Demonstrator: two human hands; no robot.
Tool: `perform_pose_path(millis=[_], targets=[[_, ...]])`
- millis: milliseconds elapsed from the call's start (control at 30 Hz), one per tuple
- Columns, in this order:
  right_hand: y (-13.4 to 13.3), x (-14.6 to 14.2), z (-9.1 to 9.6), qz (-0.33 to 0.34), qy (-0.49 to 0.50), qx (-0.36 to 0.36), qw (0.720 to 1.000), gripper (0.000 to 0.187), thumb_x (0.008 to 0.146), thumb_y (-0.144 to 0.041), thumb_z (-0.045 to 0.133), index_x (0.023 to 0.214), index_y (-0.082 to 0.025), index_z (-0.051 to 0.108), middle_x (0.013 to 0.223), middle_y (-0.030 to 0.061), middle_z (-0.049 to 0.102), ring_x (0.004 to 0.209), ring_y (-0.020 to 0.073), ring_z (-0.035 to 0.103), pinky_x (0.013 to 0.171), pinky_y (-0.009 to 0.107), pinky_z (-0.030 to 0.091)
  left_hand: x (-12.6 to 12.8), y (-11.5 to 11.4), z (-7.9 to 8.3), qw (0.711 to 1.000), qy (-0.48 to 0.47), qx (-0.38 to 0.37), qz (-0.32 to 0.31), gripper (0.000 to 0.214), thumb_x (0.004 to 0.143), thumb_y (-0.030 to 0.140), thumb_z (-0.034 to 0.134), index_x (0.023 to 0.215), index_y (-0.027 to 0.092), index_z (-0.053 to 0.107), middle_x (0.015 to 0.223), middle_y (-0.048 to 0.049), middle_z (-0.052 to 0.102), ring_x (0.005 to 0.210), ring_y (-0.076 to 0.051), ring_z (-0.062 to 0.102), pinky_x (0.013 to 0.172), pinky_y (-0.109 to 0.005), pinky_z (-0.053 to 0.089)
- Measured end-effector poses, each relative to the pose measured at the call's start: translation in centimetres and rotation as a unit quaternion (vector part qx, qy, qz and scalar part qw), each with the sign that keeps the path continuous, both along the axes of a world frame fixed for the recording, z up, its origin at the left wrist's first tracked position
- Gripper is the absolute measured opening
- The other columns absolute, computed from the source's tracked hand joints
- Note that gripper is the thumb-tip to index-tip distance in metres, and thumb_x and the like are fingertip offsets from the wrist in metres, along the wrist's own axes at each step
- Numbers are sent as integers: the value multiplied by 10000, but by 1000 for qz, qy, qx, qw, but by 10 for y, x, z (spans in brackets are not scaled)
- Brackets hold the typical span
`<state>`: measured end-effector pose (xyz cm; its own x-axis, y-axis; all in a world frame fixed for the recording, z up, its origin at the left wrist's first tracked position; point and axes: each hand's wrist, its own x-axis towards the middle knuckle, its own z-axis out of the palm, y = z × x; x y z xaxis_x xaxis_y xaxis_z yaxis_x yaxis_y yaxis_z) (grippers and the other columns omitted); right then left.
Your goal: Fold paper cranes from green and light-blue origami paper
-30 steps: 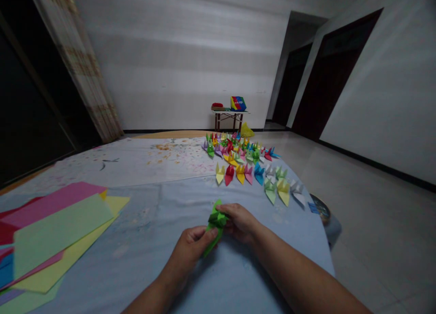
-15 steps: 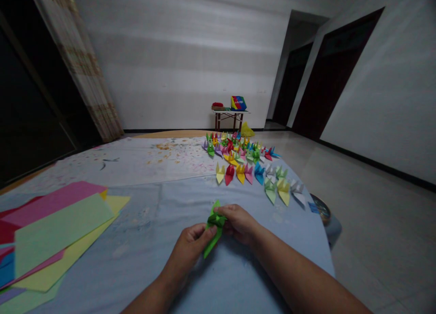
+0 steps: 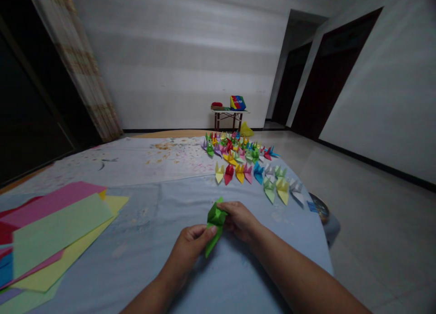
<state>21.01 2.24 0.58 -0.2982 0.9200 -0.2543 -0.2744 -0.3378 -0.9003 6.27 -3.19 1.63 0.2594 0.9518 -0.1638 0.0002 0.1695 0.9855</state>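
Green paper pinched between two hands

The left hand [image 3: 193,243] pinches the lower end of the green folded paper [image 3: 213,217] under its thumb, while the right hand [image 3: 240,221] pinches its upper right side: the grip is narrow and filled by the piece, held over the tabletop [image 3: 146,259]. A firm left thumb and light right fingertips would probably serve the creases best (thin paper likely bends out of true easily). Beyond the grip and to its right stand small paper birds [image 3: 240,173]; well to its left lie paper sheets [image 3: 61,223]. The tabletop's curved edge lies right of the grip, so leftward seems the roomier way to move.
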Motion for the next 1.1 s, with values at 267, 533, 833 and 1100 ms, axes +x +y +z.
perform_pose_path(millis=[267,533,833,1100], targets=[[2,2,1,-4,-29,16,999,324,647,-404,637,540,-161,451,380,-89,332,333,35,251,353,214,125,1,0,0,1000,4,-11,16,386,618,518,634,551,143,567,485,59,373,471,-78,294,456,-212,223],[0,1,4,-19,-69,36,997,360,641,-432,621,503,-171,415,371,-91,329,310,33,264,332,203,151,2,0,1,1000,1,-15,26,377,612,503,650,537,140,580,475,56,388,464,-74,298,452,-209,221],[1,0,2,-8,-58,41,997,408,631,-456,631,479,-181,369,372,-93,321,304,24,235,327,191,145,-2,4,-11,997,-62,-31,20,309,701,442,617,667,135,625,555,39,466,504,-71,349,478,-195,251],[0,3,7,-30,-63,30,997,377,628,-439,637,493,-179,399,364,-93,320,308,35,249,337,204,138,-1,3,-7,999,-35,-30,7,330,664,458,643,650,128,641,533,43,461,496,-72,338,474,-201,239]])
